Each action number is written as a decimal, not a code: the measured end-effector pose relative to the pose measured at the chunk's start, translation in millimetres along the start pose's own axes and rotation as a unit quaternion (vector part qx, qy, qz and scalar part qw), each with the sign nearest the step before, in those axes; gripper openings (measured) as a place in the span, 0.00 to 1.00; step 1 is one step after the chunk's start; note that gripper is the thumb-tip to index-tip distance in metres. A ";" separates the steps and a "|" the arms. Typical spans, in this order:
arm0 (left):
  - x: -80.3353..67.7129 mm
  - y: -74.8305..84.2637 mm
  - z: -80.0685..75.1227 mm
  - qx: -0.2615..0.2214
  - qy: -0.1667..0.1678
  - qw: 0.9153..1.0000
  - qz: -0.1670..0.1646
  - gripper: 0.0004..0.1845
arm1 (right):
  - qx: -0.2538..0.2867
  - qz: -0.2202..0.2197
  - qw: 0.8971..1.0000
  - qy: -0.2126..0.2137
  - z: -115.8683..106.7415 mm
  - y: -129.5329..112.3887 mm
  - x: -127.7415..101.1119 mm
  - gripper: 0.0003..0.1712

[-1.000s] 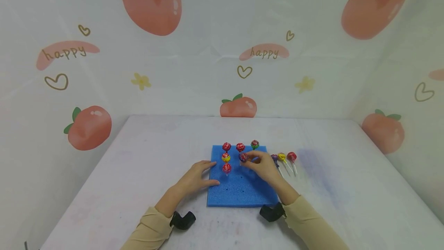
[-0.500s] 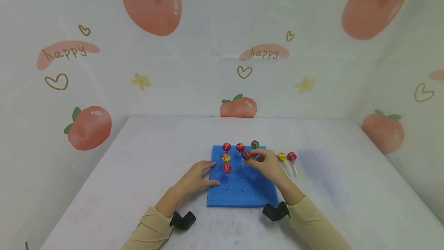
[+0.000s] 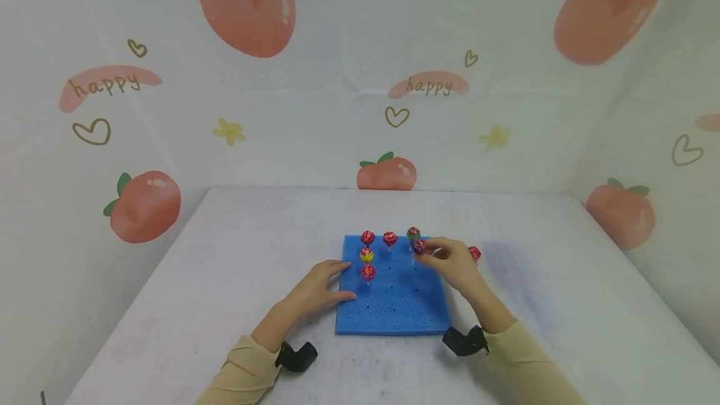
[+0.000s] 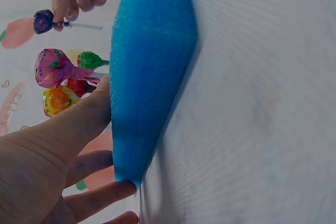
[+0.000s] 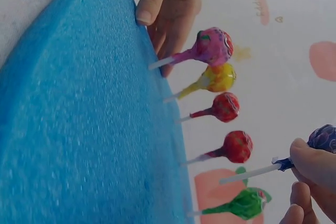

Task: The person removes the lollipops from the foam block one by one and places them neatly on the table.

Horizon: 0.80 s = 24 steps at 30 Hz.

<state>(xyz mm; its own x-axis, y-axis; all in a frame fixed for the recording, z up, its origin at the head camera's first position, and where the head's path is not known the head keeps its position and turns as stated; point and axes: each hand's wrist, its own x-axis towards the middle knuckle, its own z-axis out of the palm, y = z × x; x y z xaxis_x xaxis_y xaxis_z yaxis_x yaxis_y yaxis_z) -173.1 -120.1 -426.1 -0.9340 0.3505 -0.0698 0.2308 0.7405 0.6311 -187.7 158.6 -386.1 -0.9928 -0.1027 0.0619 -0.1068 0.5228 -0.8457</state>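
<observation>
My right hand (image 3: 457,262) pinches a dark purple lollipop (image 3: 419,245) just under its wrapped ball. In the right wrist view the free end of its white stick (image 5: 247,174) shows, apart from the blue foam board (image 3: 388,314). Fingers spread, my left hand (image 3: 319,287) rests against the board's left edge, its thumb on the top face. Standing upright in the foam are a pink lollipop (image 5: 212,47), a yellow lollipop (image 5: 219,78), two red lollipops (image 5: 226,107) and a green-wrapped lollipop (image 5: 247,203). The held lollipop overlaps the green one in the head view.
Right of the board, a red lollipop (image 3: 475,253) lies on the white table (image 3: 253,224), partly covered by my right hand. Small holes (image 3: 392,287) dot the foam. A black wrist mount (image 3: 465,341) sits at each cuff. A printed backdrop (image 3: 315,80) rises behind.
My right hand has carried the purple lollipop rightward and slightly back, from beside the front red one to near the green one. It now covers the table's yellow lollipop. Left hand unmoved.
</observation>
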 end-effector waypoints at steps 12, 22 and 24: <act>0.6 -0.5 0.0 0.005 0.001 1.000 0.003 0.37 | -0.011 -0.010 1.000 0.020 -20.2 12.9 -1.7 0.14; 0.8 -0.4 -0.6 0.006 -0.002 1.000 -0.001 0.37 | -0.040 0.018 0.999 0.033 -35.2 16.5 -5.0 0.17; 0.8 -0.3 -0.7 0.004 -0.002 1.000 -0.001 0.37 | -0.044 0.022 0.998 0.036 -38.6 17.9 -5.9 0.18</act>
<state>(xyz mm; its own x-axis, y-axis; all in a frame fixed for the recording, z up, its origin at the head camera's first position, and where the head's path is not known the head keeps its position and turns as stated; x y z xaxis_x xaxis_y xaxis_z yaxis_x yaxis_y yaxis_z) -174.1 -120.5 -425.8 -0.9334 0.3511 -0.0737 0.2309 0.7453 0.6255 -185.8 201.2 -381.1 -0.9976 -0.0184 0.0674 -0.0650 0.5978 -0.7990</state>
